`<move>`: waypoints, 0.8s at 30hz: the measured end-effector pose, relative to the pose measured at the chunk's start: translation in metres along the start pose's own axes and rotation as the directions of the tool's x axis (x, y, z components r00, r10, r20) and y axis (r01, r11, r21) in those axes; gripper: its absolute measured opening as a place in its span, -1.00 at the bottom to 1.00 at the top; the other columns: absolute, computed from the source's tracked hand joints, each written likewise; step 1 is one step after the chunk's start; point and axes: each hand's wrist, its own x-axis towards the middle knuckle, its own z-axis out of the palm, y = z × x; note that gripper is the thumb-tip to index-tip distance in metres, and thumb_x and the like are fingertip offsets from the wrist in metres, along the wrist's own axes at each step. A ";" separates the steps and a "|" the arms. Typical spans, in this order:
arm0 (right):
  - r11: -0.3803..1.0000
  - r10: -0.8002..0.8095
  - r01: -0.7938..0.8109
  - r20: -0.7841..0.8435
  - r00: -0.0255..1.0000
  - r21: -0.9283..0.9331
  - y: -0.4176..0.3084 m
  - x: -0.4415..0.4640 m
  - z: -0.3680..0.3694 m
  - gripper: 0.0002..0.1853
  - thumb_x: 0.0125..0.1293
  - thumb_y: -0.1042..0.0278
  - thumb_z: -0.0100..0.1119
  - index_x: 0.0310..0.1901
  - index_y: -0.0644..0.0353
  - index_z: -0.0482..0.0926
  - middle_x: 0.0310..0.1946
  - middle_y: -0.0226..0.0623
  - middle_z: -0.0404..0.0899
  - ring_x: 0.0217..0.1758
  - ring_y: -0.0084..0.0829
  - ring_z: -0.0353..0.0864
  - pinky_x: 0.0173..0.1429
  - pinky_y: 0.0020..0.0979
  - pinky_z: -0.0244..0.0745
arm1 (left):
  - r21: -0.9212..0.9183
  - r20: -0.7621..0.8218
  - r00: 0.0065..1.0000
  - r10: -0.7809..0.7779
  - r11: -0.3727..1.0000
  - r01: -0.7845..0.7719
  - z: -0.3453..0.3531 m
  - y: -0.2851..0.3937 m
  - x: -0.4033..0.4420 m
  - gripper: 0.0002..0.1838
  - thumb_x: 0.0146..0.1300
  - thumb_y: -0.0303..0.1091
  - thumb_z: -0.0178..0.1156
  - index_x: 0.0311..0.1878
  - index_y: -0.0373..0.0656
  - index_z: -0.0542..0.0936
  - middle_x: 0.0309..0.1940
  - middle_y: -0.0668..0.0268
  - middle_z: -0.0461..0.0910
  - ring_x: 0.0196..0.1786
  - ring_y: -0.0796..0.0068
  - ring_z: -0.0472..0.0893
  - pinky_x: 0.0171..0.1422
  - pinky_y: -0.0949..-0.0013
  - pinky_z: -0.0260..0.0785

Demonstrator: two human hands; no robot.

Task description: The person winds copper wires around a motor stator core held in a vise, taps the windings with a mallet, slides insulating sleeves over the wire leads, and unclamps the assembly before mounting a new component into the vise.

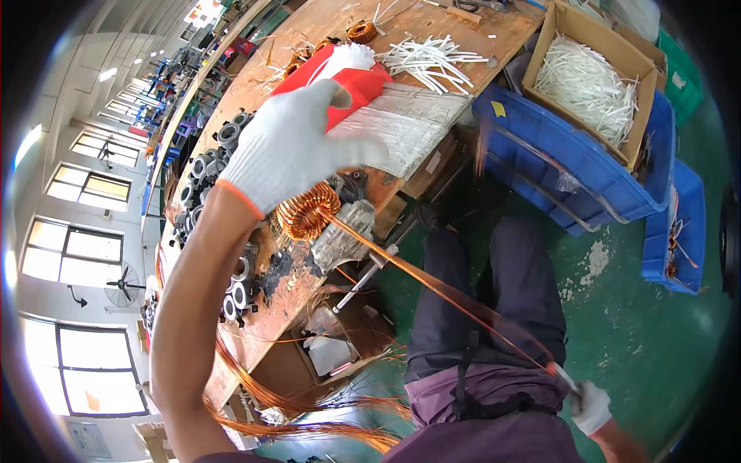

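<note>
The left arm (189,324) extends forward, its gloved left hand (289,143) spread, while the gloved right hand (592,410) curls low.

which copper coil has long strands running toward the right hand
The toroidal coil just below the left hand: its strands stretch toward the right hand, unlike the coil beside the white strips.

Left of centre, the gloved left hand (297,147) spreads just above a copper coil (309,212); at lower right, the gloved right hand (593,409) grips a slim tool (567,380) by the wires (432,282).
</note>
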 end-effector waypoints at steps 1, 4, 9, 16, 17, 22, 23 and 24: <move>0.973 -0.111 0.092 -0.082 0.990 -0.211 0.053 -0.019 0.020 -0.75 0.41 0.18 0.34 -0.10 0.21 0.66 -0.35 0.04 0.75 -0.30 0.18 0.78 -0.24 0.04 0.68 | -0.084 0.196 0.978 -0.074 0.992 0.092 -0.014 0.013 -0.008 -0.07 0.03 0.17 0.63 0.33 -0.30 0.58 -0.33 0.20 0.58 -0.23 0.36 0.64 -0.06 0.24 0.54; 0.907 0.249 -0.212 0.058 0.967 -0.363 0.148 -0.076 0.062 -0.76 0.45 0.18 0.30 -0.15 0.22 0.66 -0.35 0.05 0.75 -0.28 0.18 0.79 -0.21 0.06 0.69 | 0.367 0.434 0.901 -0.012 0.915 -0.165 0.005 0.000 -0.057 0.02 -0.03 0.22 0.63 0.42 -0.20 0.51 0.22 -0.02 0.55 0.24 -0.08 0.66 0.29 0.01 0.57; 0.693 0.660 -0.440 0.257 0.706 -0.571 0.264 -0.092 0.030 -0.68 0.52 0.14 0.17 -0.10 0.25 0.75 -0.26 0.08 0.80 -0.24 0.09 0.84 -0.14 0.01 0.73 | 0.545 0.356 0.934 -0.033 0.819 -0.179 0.026 0.007 -0.049 -0.28 0.13 0.25 0.51 0.08 -0.22 0.66 -0.14 0.00 0.71 -0.07 0.00 0.79 -0.01 -0.01 0.65; 0.638 0.296 -0.153 -0.057 0.953 0.755 -0.035 0.191 -0.046 -0.82 0.46 0.30 0.31 -0.23 0.20 0.56 -0.60 -0.52 0.36 -0.72 -0.61 0.33 -0.67 -0.38 0.17 | 0.511 0.170 0.980 0.102 0.841 -0.177 0.043 -0.006 -0.043 -0.60 0.37 -0.01 0.31 -0.33 -0.20 0.75 -0.41 0.07 0.77 -0.27 -0.01 0.80 -0.12 -0.02 0.63; 0.603 0.213 -0.098 -0.041 0.976 0.792 -0.101 0.214 -0.052 -0.83 0.46 0.31 0.33 -0.27 0.16 0.58 -0.61 -0.57 0.35 -0.74 -0.64 0.28 -0.68 -0.40 0.13 | 0.510 0.212 0.976 0.048 0.847 -0.152 0.044 -0.007 -0.038 -0.63 0.29 0.00 0.35 -0.32 -0.17 0.77 -0.42 0.04 0.78 -0.27 -0.02 0.81 -0.14 -0.02 0.62; 0.033 -0.506 -0.266 0.245 0.827 0.963 -0.330 0.228 0.037 -0.46 0.48 0.36 0.38 0.37 0.46 0.49 0.09 -0.07 0.69 0.14 -0.20 0.79 0.24 -0.11 0.80 | 0.509 0.250 0.964 -0.089 0.859 -0.052 0.040 -0.003 -0.035 -0.59 0.21 0.05 0.36 -0.28 -0.16 0.84 -0.39 0.05 0.80 -0.24 0.03 0.83 -0.15 0.03 0.64; -0.053 -0.618 -0.339 0.235 0.750 0.939 -0.358 0.220 0.065 -0.52 0.50 0.40 0.37 0.36 0.36 0.53 0.22 -0.10 0.66 0.35 -0.18 0.70 0.34 -0.06 0.77 | 0.470 0.272 0.959 -0.086 0.881 -0.054 0.038 -0.003 -0.035 -0.58 0.20 0.06 0.36 -0.27 -0.15 0.85 -0.38 0.06 0.80 -0.24 0.03 0.83 -0.15 0.02 0.64; -0.213 -0.699 -0.453 0.189 0.689 0.866 -0.385 0.211 0.082 -0.58 0.54 0.45 0.31 0.37 0.25 0.54 0.16 -0.17 0.70 0.39 -0.18 0.67 0.39 -0.05 0.74 | 0.429 0.289 0.954 -0.081 0.902 -0.053 0.037 -0.004 -0.034 -0.58 0.19 0.06 0.36 -0.27 -0.15 0.86 -0.37 0.06 0.81 -0.24 0.03 0.83 -0.14 0.02 0.64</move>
